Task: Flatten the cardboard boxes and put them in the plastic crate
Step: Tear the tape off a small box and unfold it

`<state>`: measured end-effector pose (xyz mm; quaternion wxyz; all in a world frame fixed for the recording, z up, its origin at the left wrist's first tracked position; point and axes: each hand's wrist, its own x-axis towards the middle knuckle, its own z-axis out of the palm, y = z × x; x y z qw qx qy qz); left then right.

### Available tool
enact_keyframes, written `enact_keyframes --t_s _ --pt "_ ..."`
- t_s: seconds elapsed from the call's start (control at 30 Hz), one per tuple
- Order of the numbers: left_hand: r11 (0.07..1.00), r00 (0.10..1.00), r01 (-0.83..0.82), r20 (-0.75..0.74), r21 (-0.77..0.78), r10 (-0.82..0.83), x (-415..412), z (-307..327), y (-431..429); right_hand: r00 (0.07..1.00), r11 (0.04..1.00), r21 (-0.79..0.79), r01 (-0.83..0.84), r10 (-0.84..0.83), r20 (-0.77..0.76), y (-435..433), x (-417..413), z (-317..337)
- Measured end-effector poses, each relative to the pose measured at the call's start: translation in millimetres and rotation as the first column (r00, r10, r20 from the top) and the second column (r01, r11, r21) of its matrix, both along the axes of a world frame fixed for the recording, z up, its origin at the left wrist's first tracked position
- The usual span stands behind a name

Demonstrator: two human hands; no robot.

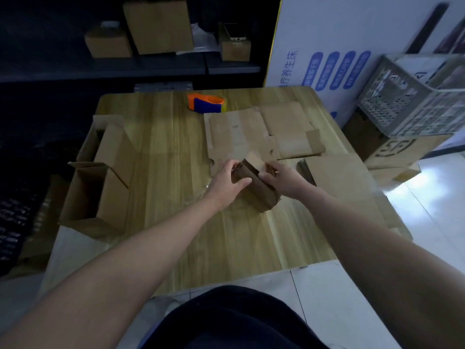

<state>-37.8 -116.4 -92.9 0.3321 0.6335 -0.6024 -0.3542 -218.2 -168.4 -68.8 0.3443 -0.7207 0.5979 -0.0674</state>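
The small brown box (254,193) sits tilted near the middle of the worktop (176,210), its near end touching or just above the wood; I cannot tell which. It appears only partly collapsed, still thick in section. The left hand (227,177) grips its left side, fingers curled over the far edge and thumb lying across the near face. The right hand (281,178) holds the right end, fingers wrapped round a flap there.

To flatten it well, the ends probably need to be fully opened first. Then the hands can push opposite corners past each other so the walls fold along their creases, and press the box down flat against the wood rather than crush it in the air.

Just behind the hands lie flattened sheets (239,137), spread toward the far right. Another flat stack (339,177) lies to the right, overhanging the edge. An open, still-standing box (100,182) waits at the left edge. A tape dispenser (206,103) stands at the far side. The plastic crate (412,107) stands off the worktop to the far right, on top of other cartons, well apart from the hands.
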Motion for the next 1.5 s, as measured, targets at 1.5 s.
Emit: enact_keyframes --t_s 1.5 --pt "0.98 0.982 -0.182 -0.034 0.075 0.185 -43 4 -24 0.964 0.879 0.471 0.073 -0.183 0.191 21 -45 35"
